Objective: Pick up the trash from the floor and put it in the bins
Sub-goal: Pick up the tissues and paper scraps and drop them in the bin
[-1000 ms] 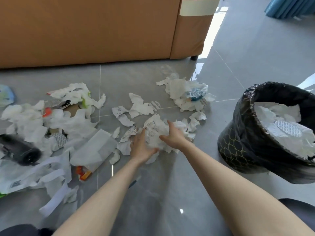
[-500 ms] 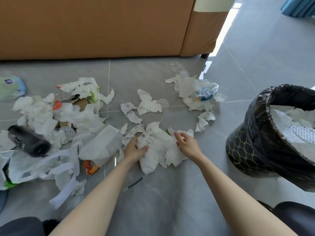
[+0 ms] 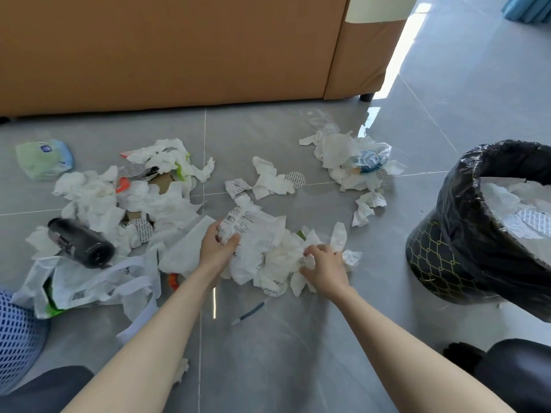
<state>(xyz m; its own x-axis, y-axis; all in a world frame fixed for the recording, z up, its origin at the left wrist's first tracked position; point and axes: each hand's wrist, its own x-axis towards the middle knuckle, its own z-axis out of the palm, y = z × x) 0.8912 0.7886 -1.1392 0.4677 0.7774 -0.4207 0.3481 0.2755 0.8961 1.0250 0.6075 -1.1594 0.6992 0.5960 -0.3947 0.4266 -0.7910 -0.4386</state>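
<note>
left grip (image 3: pixel 217 248), a bare hand, has thumb and fingers curled on the printed wrapper (image 3: pixel 241 223) at the left edge of the pile of crumpled tissues (image 3: pixel 268 254). right grip (image 3: pixel 325 266) is clenched into the tissues on the opposite side, with white paper pinched between its fingers. the pile lies on the floor (image 3: pixel 268 353) between the two grips and touches both. as far as i can judge, it is not lifted yet.

the step in hand seems to be the gathering: loose pieces are pressed into one bundle. the next move, i think, calls for squeezing both grips closer together, raising the bundle whole and carrying it to the right, to the black-lined bin (image 3: pixel 465 234). that bin stands near and already holds white paper quite high, so small scraps may drop on the way.

both bare forearms reach forward from the bottom of the view and point slightly inward, with the wrists low near the floor.

more trash waits further out: a black bottle (image 3: pixel 80 242) and a white bag (image 3: pixel 89 281) at the left, and another heap (image 3: pixel 348 159) near the brown sofa (image 3: pixel 179 49).
</note>
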